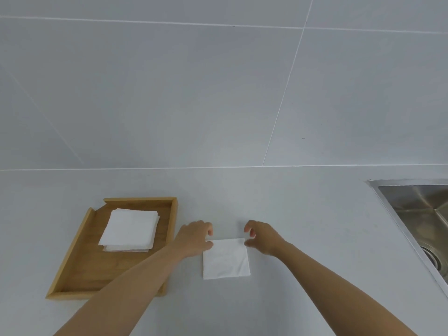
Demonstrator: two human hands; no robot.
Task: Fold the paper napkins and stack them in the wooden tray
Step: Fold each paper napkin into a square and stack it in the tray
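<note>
The left hand (194,238) has its grip closed on the top left corner of the folded napkin (226,259), thumb and curled fingers meeting at the paper's edge, though the fingertips themselves are tucked under the knuckles and hard to make out. The right hand (263,236) sits at the top right corner with its grip loose and open — thumb near the paper's edge, fingers arched above it — and whether it actually touches the napkin cannot be told from here.

The napkin lies flat on the pale tabletop (303,202), a white square between the two forearms, its near edge free.

Just to the left stands the wooden tray (72,253), its near right corner hidden behind the left forearm. Inside it, toward the far end, rests a stack of folded napkins (129,230), slightly fanned so that lower sheets peek out along the near and right sides; how many there are is not clear.

At the right, a steel sink (421,214) is cut off by the frame — only its left part and a bit of the drain show.
</note>
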